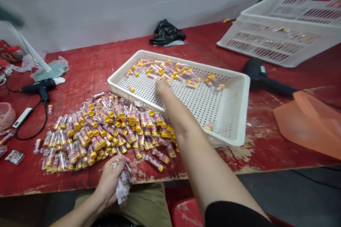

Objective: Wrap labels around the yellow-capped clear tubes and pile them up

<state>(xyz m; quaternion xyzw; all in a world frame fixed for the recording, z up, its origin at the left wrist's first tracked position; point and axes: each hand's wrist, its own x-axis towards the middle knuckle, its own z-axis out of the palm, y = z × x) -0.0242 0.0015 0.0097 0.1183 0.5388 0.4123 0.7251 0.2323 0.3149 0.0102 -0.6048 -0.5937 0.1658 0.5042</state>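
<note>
While reaching into the tray (241, 113), right hand (163, 88) at 12 o'clock, grip hard to tell.
Left hand (113, 179) at 7 o'clock, squeezing a few tubes (123, 184); big pile (106, 131) at 9 o'clock.

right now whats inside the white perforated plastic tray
White perforated plastic tray: yellow-capped clear tubes scattered along its far side, the right hand reaching among them. Tubes beneath that hand are hidden.

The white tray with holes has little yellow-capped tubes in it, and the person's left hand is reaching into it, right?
Not quite. The head view shows the right hand reaching into the white tray among the yellow-capped tubes. The left hand is down at the table edge, holding a bunch of tubes.
</note>
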